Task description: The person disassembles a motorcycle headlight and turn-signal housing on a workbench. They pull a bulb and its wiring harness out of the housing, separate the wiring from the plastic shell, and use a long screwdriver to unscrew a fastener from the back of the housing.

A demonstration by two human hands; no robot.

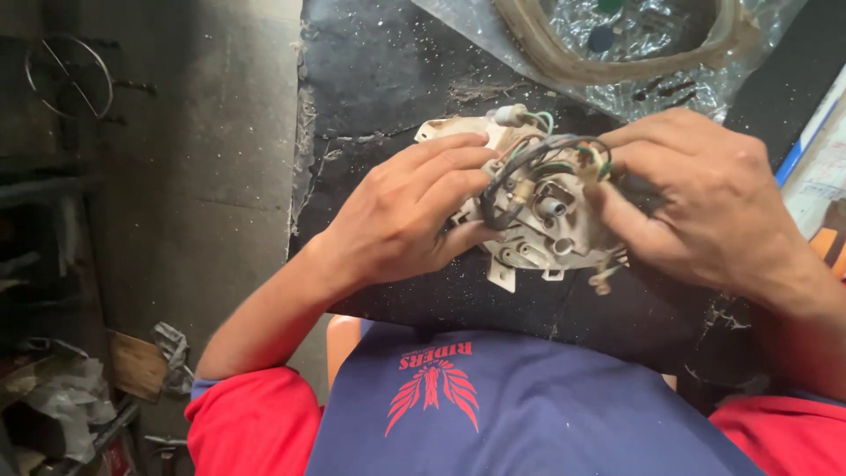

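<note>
Both hands on a white housing at the worktop's near edge.
Left hand fingers curl closed on the housing from its left; right hand fingers pinch its wires. A clear bag lies at the far edge.

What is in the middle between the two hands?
In the head view, a dirty white plastic housing with a bundle of wires on top sits between the left hand and the right hand. Both hands grip it.
</note>
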